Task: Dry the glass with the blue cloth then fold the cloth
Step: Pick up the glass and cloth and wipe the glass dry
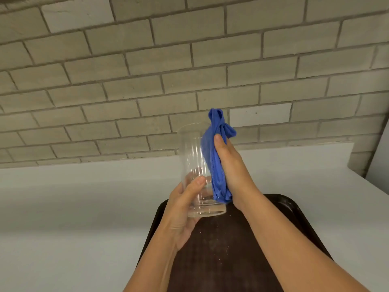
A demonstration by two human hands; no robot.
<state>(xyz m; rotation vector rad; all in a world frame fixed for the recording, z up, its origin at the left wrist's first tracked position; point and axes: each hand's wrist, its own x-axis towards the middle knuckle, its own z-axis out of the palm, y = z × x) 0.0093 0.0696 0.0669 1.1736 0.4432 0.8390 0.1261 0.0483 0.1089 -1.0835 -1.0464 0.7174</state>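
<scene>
A tall clear glass (192, 152) is held upright above the tray, a little tilted. My left hand (182, 211) grips its lower part, thumb across the front near the base. The bunched blue cloth (212, 163) lies pressed against the glass's right side from below the rim down to near the base. My right hand (230, 163) holds the cloth flat against the glass, thumb on top; its fingers are hidden behind the cloth. A loose tuft of cloth sticks up above my thumb.
A dark brown tray (231, 249) sits on the white counter (73, 207) below my arms, speckled with small water drops. A grey brick wall (147, 70) rises behind the counter. The counter's right edge runs diagonally at the far right.
</scene>
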